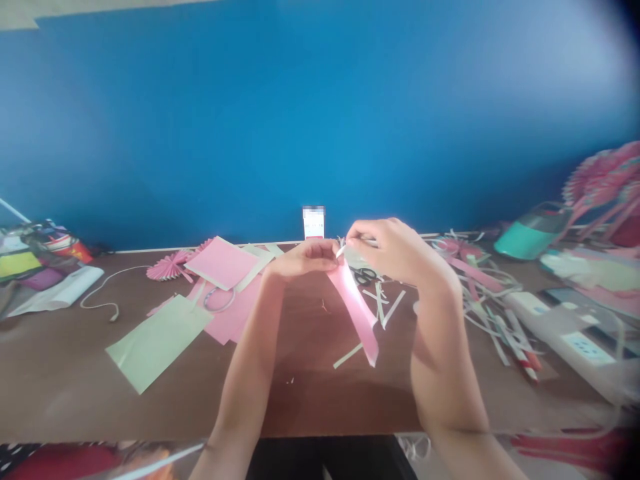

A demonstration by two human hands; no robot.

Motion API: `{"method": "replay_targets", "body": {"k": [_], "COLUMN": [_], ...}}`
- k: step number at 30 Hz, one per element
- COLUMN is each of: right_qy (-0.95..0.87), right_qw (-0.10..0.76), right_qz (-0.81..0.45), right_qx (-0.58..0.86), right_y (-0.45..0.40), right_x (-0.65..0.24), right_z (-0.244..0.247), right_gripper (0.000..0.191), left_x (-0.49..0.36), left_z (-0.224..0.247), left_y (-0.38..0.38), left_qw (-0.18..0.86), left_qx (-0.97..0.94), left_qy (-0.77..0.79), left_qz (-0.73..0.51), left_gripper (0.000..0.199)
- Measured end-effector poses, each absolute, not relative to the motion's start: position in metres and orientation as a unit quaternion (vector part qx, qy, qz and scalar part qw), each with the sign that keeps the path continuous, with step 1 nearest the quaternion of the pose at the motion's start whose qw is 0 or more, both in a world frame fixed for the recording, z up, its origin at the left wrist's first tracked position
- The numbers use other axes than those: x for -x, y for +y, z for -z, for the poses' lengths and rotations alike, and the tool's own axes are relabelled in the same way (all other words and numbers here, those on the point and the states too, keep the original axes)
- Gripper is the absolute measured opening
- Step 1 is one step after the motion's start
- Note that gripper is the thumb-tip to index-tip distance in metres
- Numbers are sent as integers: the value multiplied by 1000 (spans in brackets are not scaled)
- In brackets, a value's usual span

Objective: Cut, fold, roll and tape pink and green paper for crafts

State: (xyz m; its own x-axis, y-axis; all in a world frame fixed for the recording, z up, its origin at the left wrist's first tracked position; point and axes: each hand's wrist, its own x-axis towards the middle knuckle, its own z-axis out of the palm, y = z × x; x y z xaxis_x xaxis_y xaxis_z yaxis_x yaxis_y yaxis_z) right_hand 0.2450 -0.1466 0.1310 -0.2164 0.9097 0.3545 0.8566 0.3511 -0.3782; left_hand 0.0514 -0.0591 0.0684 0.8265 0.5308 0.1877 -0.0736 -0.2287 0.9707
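Note:
Fingers closed, my left hand (304, 259) grips the upper end of a narrow pink paper strip (356, 310), which hangs down in a slight curve over the table. My right hand (400, 250) is pinched beside it, on a thin white strip (341, 251) at the paper's top edge. Whether the white strip is still stuck to the paper cannot be made out. Black-handled scissors (365, 275) lie behind the hands, partly covered. Several narrow pale strips (383, 308) lie below my right hand, and another pale strip (347, 356) rests near the hanging paper.
Left on the brown table (320, 407) are pink sheets (223, 262), a pale green sheet (160, 343), a folded pink fan (170, 265) and a white cable (100, 283). A phone (314, 222) stands against the blue wall. Right are paper scraps, pens (520, 350) and a power strip (585, 347).

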Motion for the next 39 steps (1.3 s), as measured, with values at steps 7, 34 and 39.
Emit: {"method": "replay_targets", "body": {"k": [7, 34, 39], "right_qy": [-790, -819, -814], "right_qw": [218, 145, 147], "right_qz": [-54, -23, -32], "right_qx": [570, 555, 561], "right_y": [-148, -157, -158], "right_x": [-243, -240, -242], "right_z": [-131, -129, -133], "right_gripper": [24, 25, 25], "left_x": [-57, -38, -30], "left_z": [-67, -72, -77], "left_y": [-56, -50, -53], "left_qw": [552, 501, 511], "left_qx": [-789, -822, -822], "left_qy": [172, 222, 210], "left_qz": [-207, -158, -135], "left_gripper": [22, 30, 31]}}
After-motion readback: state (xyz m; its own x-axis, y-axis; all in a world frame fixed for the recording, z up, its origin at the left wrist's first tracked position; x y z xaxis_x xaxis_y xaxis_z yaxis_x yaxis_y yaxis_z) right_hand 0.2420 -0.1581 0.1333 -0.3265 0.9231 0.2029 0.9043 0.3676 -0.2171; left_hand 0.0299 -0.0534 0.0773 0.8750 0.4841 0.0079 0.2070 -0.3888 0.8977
